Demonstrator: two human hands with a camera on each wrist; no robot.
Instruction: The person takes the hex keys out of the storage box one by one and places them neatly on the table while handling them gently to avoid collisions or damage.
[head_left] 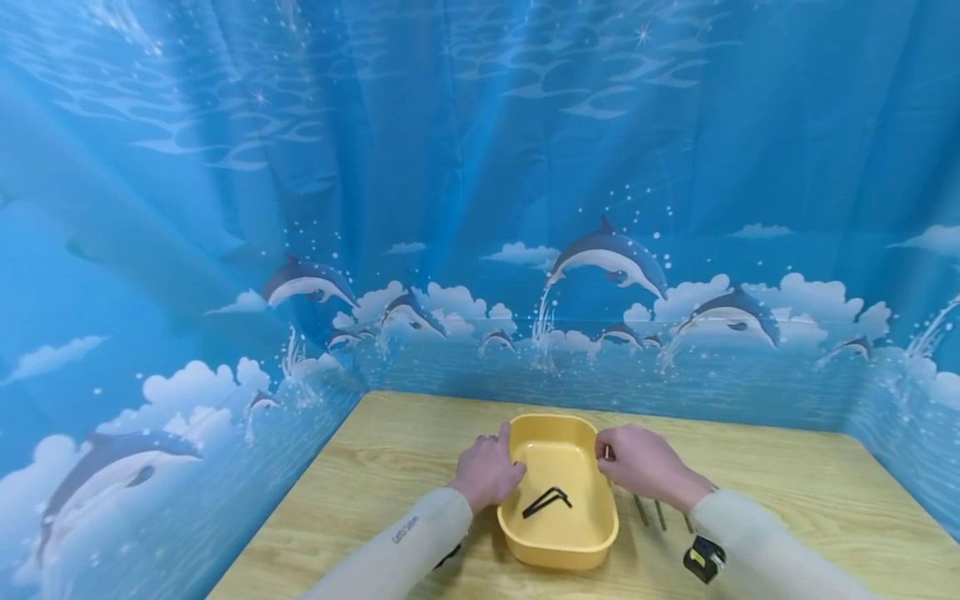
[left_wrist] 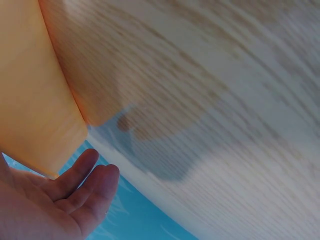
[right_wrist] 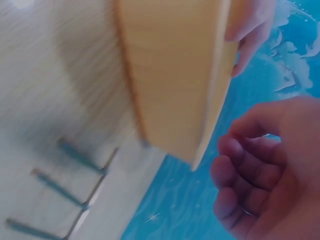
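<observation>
A yellow plastic basin (head_left: 558,533) stands on the wooden table. Black L-shaped hex keys (head_left: 547,500) lie inside it, crossing each other. My left hand (head_left: 489,468) grips the basin's left rim, thumb over the inner side; its fingers (left_wrist: 107,182) reach past the wall in the left wrist view. Above the right rim is my right hand (head_left: 645,460), fingers curled and thumb meeting the index finger. Nothing shows between those fingers (right_wrist: 225,172) in the right wrist view. Several metal L-shaped rods (right_wrist: 67,185) lie in a row on the table, right of the basin.
The wooden table (head_left: 780,475) ends at a blue curtain (head_left: 465,183) printed with dolphins, which hangs behind it and at both sides. A black device (head_left: 705,558) with a yellow label sits at my right wrist.
</observation>
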